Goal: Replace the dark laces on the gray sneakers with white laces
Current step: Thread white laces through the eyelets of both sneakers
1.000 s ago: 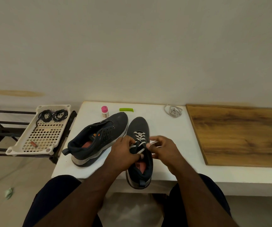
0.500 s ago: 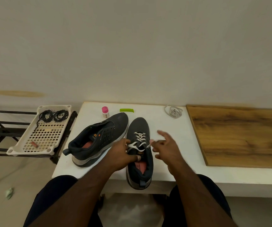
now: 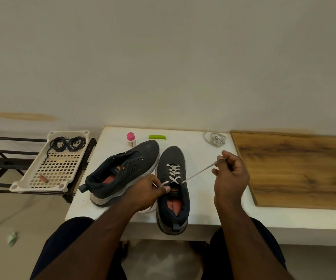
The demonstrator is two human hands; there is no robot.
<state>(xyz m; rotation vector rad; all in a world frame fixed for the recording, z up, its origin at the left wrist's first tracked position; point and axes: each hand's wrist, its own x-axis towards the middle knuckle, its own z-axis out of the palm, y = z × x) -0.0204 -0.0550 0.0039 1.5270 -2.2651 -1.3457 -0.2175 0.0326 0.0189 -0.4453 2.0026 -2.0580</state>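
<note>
Plain wall (image 3: 163,57), white worktop (image 3: 199,156) with both sneakers; my right hand (image 3: 230,174) pinches the white lace (image 3: 198,173) taut, left hand (image 3: 146,191) grips the laced sneaker (image 3: 172,188).

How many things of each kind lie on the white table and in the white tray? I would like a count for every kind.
Gray sneakers: 2
White laces: 2
Dark lace coils: 2
Pink-capped bottle: 1
Green piece: 1
Small reddish item: 1
Total: 9
</note>
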